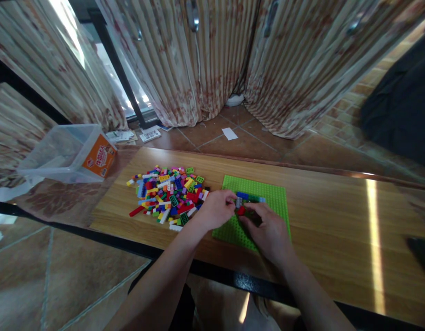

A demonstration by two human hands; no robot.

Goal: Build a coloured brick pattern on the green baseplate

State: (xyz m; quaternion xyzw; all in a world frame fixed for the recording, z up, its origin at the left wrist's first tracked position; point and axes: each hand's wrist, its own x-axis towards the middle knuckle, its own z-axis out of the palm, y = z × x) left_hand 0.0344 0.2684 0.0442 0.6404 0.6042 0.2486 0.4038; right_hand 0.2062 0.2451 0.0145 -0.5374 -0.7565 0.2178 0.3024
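Observation:
A green studded baseplate [274, 197] lies on the wooden table in front of me. Near its upper middle is a row of blue bricks [243, 196], with a light blue piece at the right end. My left hand [215, 210] reaches over the plate's left side, its thumb and finger pinched at a small grey brick [238, 202]. Just below that, a red brick [241, 211] sits at the fingertips of my right hand [269, 230], whose thumb and index finger close from the right. My fingers partly hide the bricks between them.
A pile of mixed coloured bricks [171, 193] spreads left of the baseplate. Beyond the table's left end stands a clear plastic box [67, 154] with an orange label. Striped curtains [212, 69] hang behind the table [330, 220]. A dark object [419, 250] lies at the right edge.

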